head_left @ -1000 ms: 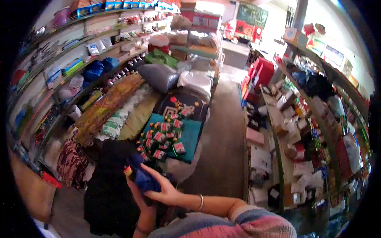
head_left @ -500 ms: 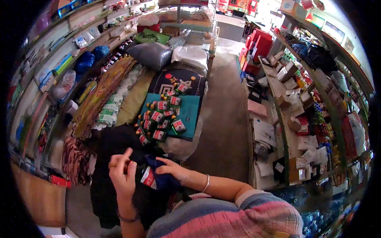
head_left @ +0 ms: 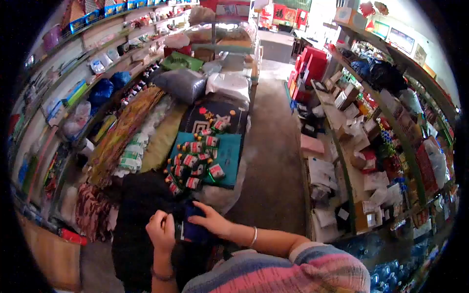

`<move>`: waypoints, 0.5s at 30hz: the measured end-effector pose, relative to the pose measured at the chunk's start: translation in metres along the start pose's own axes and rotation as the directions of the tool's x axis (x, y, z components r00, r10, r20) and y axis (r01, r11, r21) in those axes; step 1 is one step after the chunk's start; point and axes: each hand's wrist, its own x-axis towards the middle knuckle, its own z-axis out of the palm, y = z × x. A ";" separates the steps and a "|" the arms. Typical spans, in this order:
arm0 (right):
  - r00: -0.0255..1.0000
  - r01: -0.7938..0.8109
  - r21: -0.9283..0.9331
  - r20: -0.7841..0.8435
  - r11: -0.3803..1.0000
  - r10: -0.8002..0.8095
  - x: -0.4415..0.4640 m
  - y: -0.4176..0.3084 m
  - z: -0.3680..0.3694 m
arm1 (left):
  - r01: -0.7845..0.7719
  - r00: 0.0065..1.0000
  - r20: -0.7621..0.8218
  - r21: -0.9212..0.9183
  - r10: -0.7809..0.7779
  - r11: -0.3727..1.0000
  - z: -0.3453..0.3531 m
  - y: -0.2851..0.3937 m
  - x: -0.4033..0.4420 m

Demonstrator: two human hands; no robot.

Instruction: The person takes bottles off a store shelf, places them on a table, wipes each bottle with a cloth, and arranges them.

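Observation:
My right hand point(head_left: 211, 220) grips a dark blue cloth point(head_left: 194, 230), thumb and fingers pressing on it. The cloth lies over a dark bottle, mostly hidden; a sliver of its pale label shows at the cloth's left edge. Right beside it, my left hand point(head_left: 161, 230) is closed with its fingers curled; what they hold, if anything, is hidden. Ahead of both hands, several dark bottles with red-and-white labels point(head_left: 189, 160) lie in a loose pile on a teal sheet point(head_left: 231, 155). Black fabric point(head_left: 137, 210) hangs down left of my hands.
Stacked goods fill the shelves point(head_left: 88, 63) on the left and the shelving point(head_left: 351, 146) on the right. A grey floor aisle point(head_left: 268, 136) runs between. Plastic-wrapped packages point(head_left: 181, 84) sit behind the bottles, and a patterned roll point(head_left: 129, 132) lies on their left.
My left hand's fingers, raised and spread before, are now curled in beside the cloth. The bottle's red-and-white label is now mostly covered. The view has tilted up slightly.

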 end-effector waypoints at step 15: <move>0.453 0.722 -0.690 0.519 -0.043 -0.724 -0.019 -0.049 0.038 | 0.259 0.868 0.043 -0.889 -0.495 0.377 0.001 -0.057 0.033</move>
